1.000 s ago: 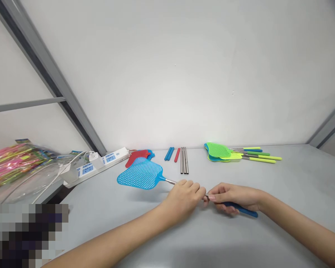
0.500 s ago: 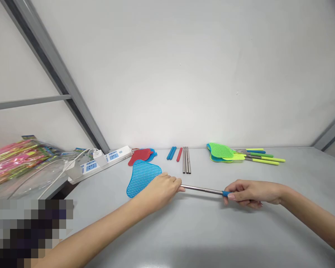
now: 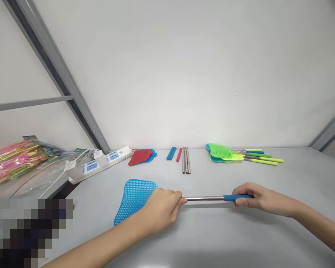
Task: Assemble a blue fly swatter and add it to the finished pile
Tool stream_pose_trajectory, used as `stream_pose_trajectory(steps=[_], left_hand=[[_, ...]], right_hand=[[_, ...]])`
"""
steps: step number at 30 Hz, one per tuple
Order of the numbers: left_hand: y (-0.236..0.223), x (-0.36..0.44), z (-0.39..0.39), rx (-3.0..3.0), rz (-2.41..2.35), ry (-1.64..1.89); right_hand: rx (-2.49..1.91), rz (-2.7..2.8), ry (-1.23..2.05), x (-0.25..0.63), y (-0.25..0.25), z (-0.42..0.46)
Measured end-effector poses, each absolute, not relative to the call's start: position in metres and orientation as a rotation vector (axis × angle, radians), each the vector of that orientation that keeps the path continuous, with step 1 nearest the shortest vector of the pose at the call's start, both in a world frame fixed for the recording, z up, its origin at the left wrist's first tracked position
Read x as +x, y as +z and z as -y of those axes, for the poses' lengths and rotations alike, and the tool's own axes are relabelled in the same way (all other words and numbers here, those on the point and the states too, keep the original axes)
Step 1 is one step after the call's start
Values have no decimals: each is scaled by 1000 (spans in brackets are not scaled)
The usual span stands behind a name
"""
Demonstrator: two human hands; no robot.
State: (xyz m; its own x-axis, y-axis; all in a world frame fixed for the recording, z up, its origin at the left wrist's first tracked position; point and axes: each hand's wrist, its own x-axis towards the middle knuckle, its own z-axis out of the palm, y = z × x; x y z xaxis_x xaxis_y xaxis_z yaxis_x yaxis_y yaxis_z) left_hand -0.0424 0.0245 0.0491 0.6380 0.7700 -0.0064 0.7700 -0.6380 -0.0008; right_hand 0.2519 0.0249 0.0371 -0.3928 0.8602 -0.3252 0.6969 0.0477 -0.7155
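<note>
A blue fly swatter [image 3: 134, 197] with a telescopic metal rod lies across the grey table [image 3: 201, 238] in front of me. My left hand [image 3: 163, 208] is closed round the rod's end beside the mesh head. My right hand [image 3: 254, 199] is closed round the blue handle at the rod's other end. The rod [image 3: 203, 198] stretches out level between the two hands.
Along the wall lie red and blue swatter heads [image 3: 142, 156], loose blue and red grips [image 3: 173, 153], metal rods [image 3: 186, 163] and a pile of green and yellow swatters [image 3: 237, 154]. A white power strip [image 3: 97, 163] and packaged swatters [image 3: 16, 160] sit at the left.
The hands have drawn apart and the rod has lengthened between them. The swatter has come nearer to me, and its head has swung down to the left.
</note>
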Motion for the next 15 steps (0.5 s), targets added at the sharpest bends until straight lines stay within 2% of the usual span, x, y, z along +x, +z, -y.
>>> stream_pose_trajectory(steps=[15], left_hand=[[54,-31,-16,2601,-1330,-11]], right_hand=[[-1545,2040,1147,250,33,-17]])
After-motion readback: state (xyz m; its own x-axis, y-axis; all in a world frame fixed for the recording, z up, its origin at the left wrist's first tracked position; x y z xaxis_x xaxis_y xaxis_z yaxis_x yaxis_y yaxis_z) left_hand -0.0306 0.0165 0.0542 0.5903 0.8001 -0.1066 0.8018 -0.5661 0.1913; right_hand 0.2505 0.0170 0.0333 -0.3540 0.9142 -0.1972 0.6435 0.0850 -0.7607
